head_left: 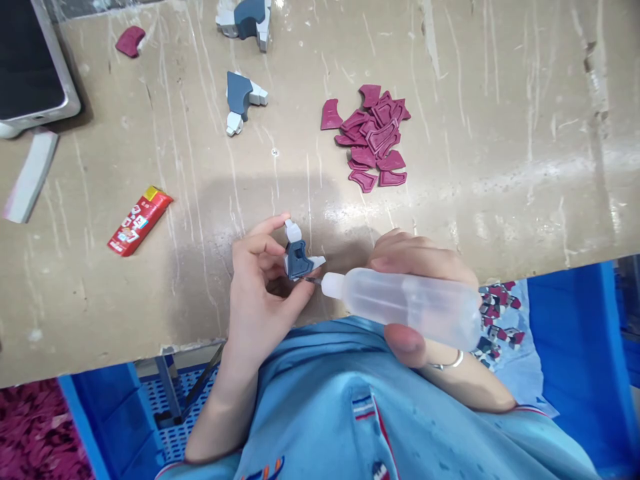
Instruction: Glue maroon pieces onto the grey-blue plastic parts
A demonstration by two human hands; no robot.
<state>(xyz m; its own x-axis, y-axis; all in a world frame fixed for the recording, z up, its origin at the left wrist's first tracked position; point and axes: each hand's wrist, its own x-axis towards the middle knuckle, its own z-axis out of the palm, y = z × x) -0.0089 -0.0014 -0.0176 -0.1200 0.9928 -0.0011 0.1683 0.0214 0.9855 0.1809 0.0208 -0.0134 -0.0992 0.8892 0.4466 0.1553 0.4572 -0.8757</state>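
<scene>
My left hand (267, 283) pinches a small dark blue and white plastic part (299, 260) above the table. In my right hand (425, 267) lies a translucent squeeze bottle (410, 303) on its side, its white cap and thin dark tip pointing left. That tip meets the lower edge of the held part, close to my left thumb. Beyond my hands sits a pile of maroon plastic pieces (383, 130). Two more blue and white parts rest on the table, one at the top (250, 19) and one below it (240, 97).
The worn table (450, 167) carries a lone maroon piece (131, 41), a red packet (140, 221), a white strip (33, 175) and a dark-screened device (30, 63). Blue bins stand below, at the right (575, 333) and left (107, 413).
</scene>
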